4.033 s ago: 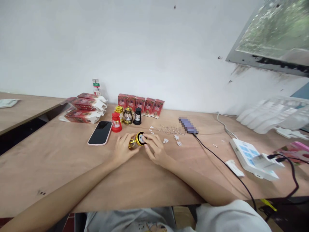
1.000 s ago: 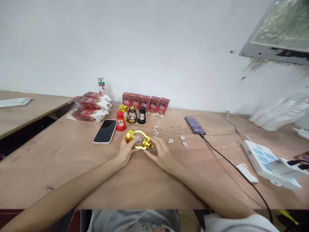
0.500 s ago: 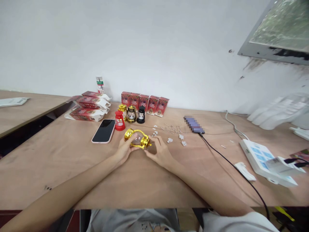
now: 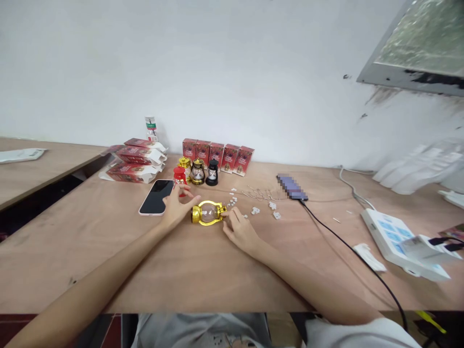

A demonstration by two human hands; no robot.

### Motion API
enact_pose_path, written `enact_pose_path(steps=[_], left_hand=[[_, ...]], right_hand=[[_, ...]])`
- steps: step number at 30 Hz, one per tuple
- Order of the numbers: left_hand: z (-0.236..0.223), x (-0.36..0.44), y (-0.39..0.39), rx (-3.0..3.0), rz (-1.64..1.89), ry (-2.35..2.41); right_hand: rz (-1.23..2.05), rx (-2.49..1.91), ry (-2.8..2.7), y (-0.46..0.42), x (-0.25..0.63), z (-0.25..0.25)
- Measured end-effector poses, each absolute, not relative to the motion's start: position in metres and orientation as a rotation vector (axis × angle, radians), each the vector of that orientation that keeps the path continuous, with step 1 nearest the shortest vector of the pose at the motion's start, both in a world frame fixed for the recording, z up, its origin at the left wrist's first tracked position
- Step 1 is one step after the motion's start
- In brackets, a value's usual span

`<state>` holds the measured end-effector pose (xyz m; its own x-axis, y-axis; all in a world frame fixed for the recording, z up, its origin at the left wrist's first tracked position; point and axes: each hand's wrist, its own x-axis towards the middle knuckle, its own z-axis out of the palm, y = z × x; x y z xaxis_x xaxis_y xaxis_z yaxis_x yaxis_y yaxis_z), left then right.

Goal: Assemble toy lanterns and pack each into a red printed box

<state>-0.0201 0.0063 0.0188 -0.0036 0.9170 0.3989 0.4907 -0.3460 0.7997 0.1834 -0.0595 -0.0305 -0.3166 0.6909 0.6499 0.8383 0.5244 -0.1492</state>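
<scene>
A small gold lantern (image 4: 208, 213) lies on its side on the wooden table (image 4: 203, 270). My right hand (image 4: 239, 229) rests on the table, its fingertips pinched on the lantern's right end. My left hand (image 4: 177, 205) is off the lantern, just to its left, fingers spread, thumb near the gold cap. Its fingertips reach up to a red lantern (image 4: 178, 174) standing beside a dark phone (image 4: 155, 197).
Three more lanterns (image 4: 197, 171) stand before a row of red boxes (image 4: 217, 155); flat red boxes (image 4: 135, 162) are stacked to the left. Small white parts (image 4: 254, 210) and wire hooks (image 4: 259, 195) lie right of my hands. A black cable (image 4: 344, 246) and a white device (image 4: 393, 237) are at the right.
Both hands held the gold lantern raised off the table; now it lies on the table. My left hand has let go and moved left toward the red lantern.
</scene>
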Motion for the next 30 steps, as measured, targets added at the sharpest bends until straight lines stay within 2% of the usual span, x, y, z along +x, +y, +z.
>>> enact_pose_path(steps=[5,10,13,17,20,24,30], left_hand=[[0.031,-0.042,0.021,2.028,1.412,1.949],[0.027,-0.048,0.03,1.961,1.183,2.149],[0.025,-0.046,0.026,2.008,1.316,2.052],[0.023,-0.037,0.009,2.323,1.516,1.542],[0.018,-0.024,-0.007,2.454,1.234,1.233],[0.012,-0.009,-0.02,2.463,0.81,1.152],[0.01,-0.005,-0.018,2.441,0.76,1.286]], right_hand=[[-0.286,-1.223,-2.118,-0.063,0.183,-0.025],[-0.332,-1.215,-2.12,-0.063,0.183,-0.025],[-0.326,-1.205,-2.12,-0.063,0.183,-0.025],[-0.334,-1.155,-2.104,-0.064,0.183,-0.025],[-0.364,-1.109,-2.068,-0.064,0.184,-0.026],[-0.45,-1.033,-1.994,-0.064,0.183,-0.024],[-0.594,-0.844,-1.937,-0.071,0.183,-0.015]])
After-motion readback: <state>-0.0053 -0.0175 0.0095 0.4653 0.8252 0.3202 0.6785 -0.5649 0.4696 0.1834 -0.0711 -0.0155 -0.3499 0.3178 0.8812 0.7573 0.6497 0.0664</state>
